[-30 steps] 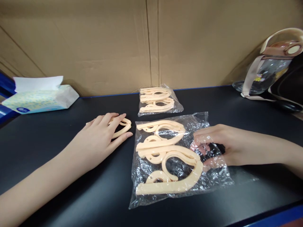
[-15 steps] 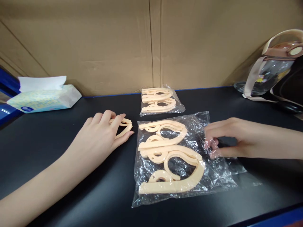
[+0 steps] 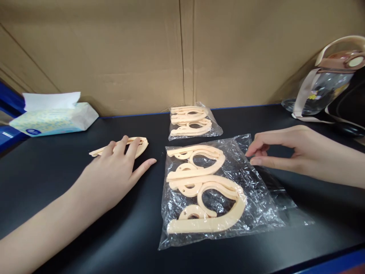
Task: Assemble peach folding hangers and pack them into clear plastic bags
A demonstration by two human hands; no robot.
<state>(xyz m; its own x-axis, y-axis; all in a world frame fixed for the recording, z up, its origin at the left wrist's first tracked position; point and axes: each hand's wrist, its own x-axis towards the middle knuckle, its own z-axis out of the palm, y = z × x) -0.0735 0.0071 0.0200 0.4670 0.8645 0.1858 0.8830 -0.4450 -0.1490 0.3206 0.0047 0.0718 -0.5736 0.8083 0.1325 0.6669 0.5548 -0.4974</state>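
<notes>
A cream folding clothes hanger [image 3: 142,147] lies on the black table at the left. My left hand [image 3: 115,171] rests over it with fingers spread and thumb out to the side, covering part of it. In the middle lies a large clear plastic bag [image 3: 256,213] with several folded cream hangers [image 3: 219,224] inside. My right hand [image 3: 281,150] is at the bag's upper right edge, its thumb and index fingertips close together on the film. The other fingers are curled behind and partly hidden.
A smaller clear bag of hangers [image 3: 191,120] lies farther back, near the cardboard wall [image 3: 128,57]. A tissue pack [image 3: 57,120] sits at the back left. At the back right stands a clear bottle [image 3: 325,89] with a strap, beside a dark object [image 3: 352,127].
My left hand has loosened, its fingers spreading, and the hanger now lies farther left under it. My right hand has moved up along the bag's edge. The bags have stayed in place.
</notes>
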